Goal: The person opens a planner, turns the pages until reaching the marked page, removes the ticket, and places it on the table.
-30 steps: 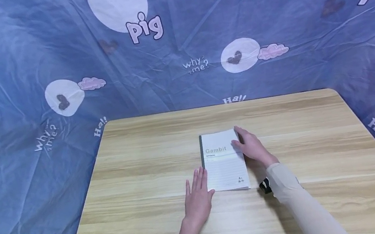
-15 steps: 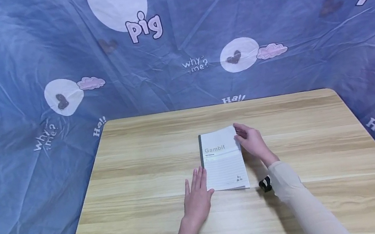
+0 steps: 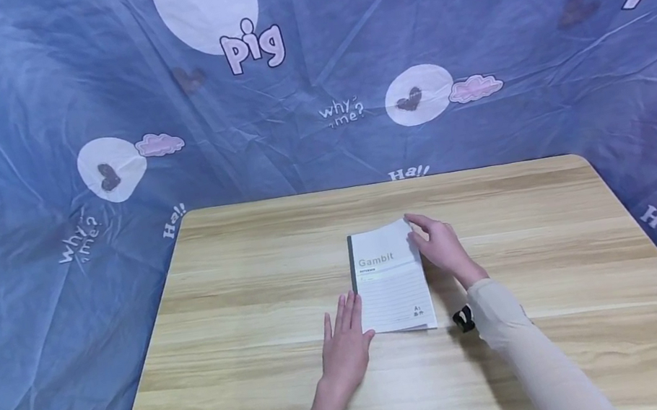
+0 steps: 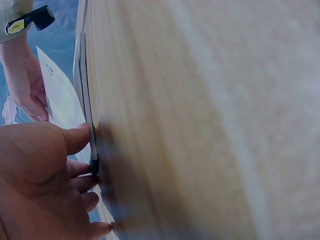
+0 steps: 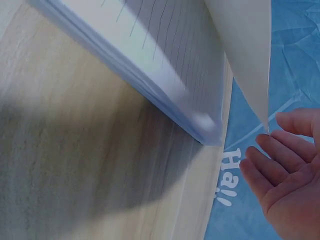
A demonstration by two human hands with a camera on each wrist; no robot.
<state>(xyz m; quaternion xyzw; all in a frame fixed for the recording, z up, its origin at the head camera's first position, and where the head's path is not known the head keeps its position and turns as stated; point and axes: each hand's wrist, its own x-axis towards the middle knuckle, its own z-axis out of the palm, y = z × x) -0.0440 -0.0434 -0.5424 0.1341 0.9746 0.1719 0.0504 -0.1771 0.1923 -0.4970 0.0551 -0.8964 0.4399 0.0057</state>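
Note:
A white notebook [image 3: 391, 289] lettered "Gambit", with a dark spine on its left, lies on the wooden table. Its front cover [image 5: 247, 55] is lifted at the far right corner, and a lined page [image 5: 170, 55] shows beneath in the right wrist view. My right hand [image 3: 441, 247] pinches that raised corner between thumb and fingers. At the spine's near end, my left hand [image 3: 345, 356] rests with straight fingers along the notebook's left edge. Up close in the left wrist view, the left thumb [image 4: 77, 139] touches the dark spine [image 4: 89, 107].
The wood-grain table [image 3: 237, 287] extends around the notebook on all sides. Behind it and at both sides hangs a blue printed cloth [image 3: 306, 150]. Each wrist wears a black device, one visible below the right sleeve [image 3: 500, 317].
My right hand has moved slightly up and raised the cover's far right corner, which lay flatter a second ago. The left hand stays in place by the spine.

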